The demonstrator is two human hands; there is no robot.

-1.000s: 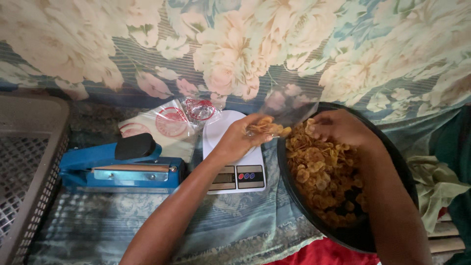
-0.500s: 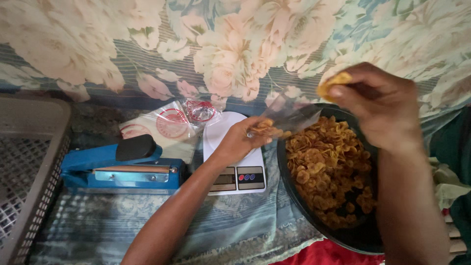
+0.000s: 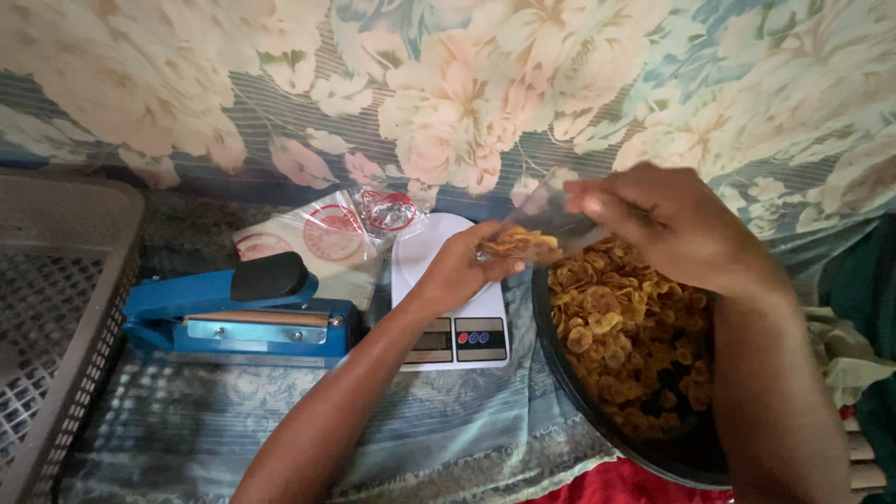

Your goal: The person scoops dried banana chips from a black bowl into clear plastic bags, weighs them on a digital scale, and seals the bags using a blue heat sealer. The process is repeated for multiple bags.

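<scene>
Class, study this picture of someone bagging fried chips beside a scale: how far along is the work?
Done: the clear bag already holds a small heap of chips. In hand: the left hand holds the bag above the white scale, and the right hand is at its mouth. Left: the dark bowl is full of chips, empty bags lie stacked, and the blue sealer sits untouched.

Floral fabric backdrop, faded patterned cloth underneath, soft daylight
</scene>
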